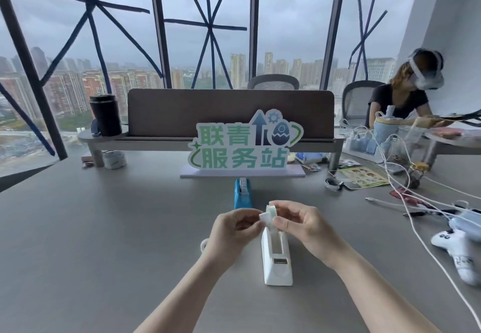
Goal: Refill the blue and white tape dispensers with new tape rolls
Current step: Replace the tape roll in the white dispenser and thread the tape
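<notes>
Grey counter [104, 241], seen from the head camera. White tape dispenser [277, 257] stands lengthwise in the near centre, its slot open and facing up, its far end raised between the two hands. Left hand [234, 228] and right hand [299, 223] meet above that far end, holding a small white tape roll [269, 216] between them. Left fingers [256, 224] pinched together on a loose white flap of tape at the roll's left side; right fingers [282, 222] clamped on the roll from the right, thumb in front. The roll sits edge-on, upright, touching or just over the dispenser's far end; cannot tell which. Blue tape dispenser [242, 193] stands just beyond the hands, a patterned roll seated in its top, in line with the white one. Behind it, a standing sign [244, 142] with green characters on a pale base. A small white ring [203, 244] lies on the counter just left of the left wrist, partly hidden. Far left, a dark tumbler [105, 114] on a raised shelf. To the right, white cables [416, 202] and a white game controller [456, 249]. Another person [406, 98] wearing a headset sits at the far right.
</notes>
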`<state>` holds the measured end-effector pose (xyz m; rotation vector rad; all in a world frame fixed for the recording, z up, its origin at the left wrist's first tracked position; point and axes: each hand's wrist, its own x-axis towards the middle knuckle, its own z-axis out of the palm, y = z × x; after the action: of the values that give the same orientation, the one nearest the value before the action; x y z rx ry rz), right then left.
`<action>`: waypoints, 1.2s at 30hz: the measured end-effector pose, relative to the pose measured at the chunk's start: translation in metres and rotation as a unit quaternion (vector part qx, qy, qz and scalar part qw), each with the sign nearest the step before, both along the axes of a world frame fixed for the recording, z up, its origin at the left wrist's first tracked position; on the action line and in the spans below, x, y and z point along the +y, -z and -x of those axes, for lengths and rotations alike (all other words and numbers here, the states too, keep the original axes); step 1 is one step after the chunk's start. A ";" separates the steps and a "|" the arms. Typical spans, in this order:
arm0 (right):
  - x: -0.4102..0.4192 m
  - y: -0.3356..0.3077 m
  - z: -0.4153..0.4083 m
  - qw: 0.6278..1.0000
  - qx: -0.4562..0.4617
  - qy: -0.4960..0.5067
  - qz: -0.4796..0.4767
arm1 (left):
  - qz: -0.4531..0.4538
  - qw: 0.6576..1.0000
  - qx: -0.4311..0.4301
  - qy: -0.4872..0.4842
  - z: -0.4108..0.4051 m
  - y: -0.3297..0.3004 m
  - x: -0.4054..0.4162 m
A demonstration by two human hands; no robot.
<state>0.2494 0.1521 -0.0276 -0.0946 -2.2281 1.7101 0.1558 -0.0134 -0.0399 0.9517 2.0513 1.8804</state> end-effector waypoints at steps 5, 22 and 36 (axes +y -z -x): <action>0.004 0.003 0.000 1.000 0.003 0.006 -0.021 | 0.019 1.000 0.015 0.012 0.001 -0.001 0.003; 0.007 0.006 0.001 1.000 0.010 -0.003 0.003 | 0.047 0.987 0.150 -0.014 0.000 -0.007 0.004; 0.000 0.009 0.001 0.998 0.036 0.030 -0.053 | 0.052 0.993 0.105 -0.006 -0.006 -0.017 0.003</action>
<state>0.2485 0.1522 -0.0368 -0.0739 -2.2344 1.5376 0.1618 -0.0109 -0.0231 1.1573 2.2508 1.7242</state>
